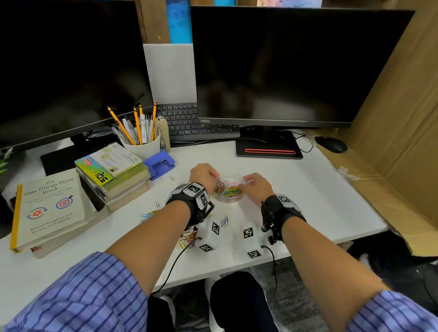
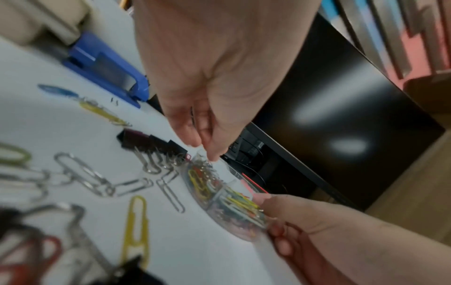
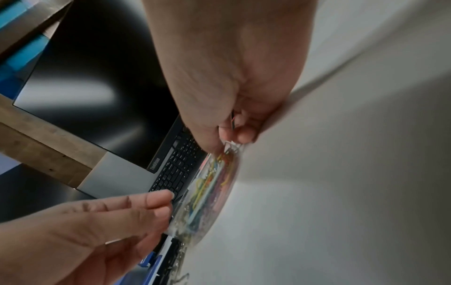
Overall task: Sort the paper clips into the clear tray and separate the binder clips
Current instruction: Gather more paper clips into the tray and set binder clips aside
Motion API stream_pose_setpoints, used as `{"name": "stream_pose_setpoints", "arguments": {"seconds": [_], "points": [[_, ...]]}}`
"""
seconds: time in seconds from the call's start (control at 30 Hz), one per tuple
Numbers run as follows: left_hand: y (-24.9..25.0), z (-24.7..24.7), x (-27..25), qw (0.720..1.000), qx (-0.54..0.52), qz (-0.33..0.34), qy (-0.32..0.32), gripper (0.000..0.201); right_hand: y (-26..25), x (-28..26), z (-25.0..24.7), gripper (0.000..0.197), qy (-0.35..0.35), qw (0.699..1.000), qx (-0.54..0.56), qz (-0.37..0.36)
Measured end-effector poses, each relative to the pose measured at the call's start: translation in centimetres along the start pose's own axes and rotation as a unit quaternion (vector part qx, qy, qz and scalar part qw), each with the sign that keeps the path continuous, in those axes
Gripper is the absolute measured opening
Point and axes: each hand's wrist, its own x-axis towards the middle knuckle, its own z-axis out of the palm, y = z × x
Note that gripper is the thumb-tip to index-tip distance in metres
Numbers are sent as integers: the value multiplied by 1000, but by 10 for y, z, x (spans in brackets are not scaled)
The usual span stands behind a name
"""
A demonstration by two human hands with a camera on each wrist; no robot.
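A round clear tray with compartments sits mid-desk, holding several coloured paper clips. My left hand hovers over its left side, fingertips pinching a small bunch of paper clips just above the tray. My right hand grips the tray's right rim between thumb and fingers. Black binder clips lie on the desk left of the tray. Loose silver and yellow paper clips are scattered nearer me, and more of these loose clips lie by my left forearm. A patterned binder clip lies between my wrists.
A blue hole punch, a pencil cup and stacked books stand to the left. Two monitors, a keyboard and a mouse line the back. A cardboard wall closes the right. Two white tagged blocks sit near the front edge.
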Motion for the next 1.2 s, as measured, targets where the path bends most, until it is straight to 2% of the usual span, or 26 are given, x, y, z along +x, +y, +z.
{"name": "stream_pose_setpoints", "arguments": {"seconds": [0.13,0.23,0.3,0.37,0.53,0.63,0.73,0.83,0.93,1.1,1.2], "points": [[-2,-3,0,997,56,13,-53,30,5,-2,1,36,13,1000,15,-20],[-6,0,-1,994,87,37,-60,29,6,-6,4,30,16,998,12,-60],[-9,4,0,992,104,51,-51,27,3,-7,5,25,-1,996,-7,-94],[-11,7,1,990,118,57,-50,24,2,-5,6,28,-24,993,-9,-113],[-13,7,0,994,78,62,-42,22,0,-4,3,7,-56,995,24,-79],[-15,3,0,998,40,36,-25,28,-3,-2,1,16,-67,995,57,-54],[-16,4,-1,999,31,8,-25,25,-6,-2,2,17,-63,995,64,-51],[-13,5,-4,998,40,16,-37,19,-4,0,7,22,-51,997,41,-38],[-13,5,-5,998,28,9,-59,23,-4,2,8,20,-45,998,30,-36],[-15,5,-9,996,64,22,-52,23,-4,0,0,23,-96,994,31,-35],[-15,7,-7,995,88,18,-47,24,-4,-1,1,21,-84,995,3,-54]]}}
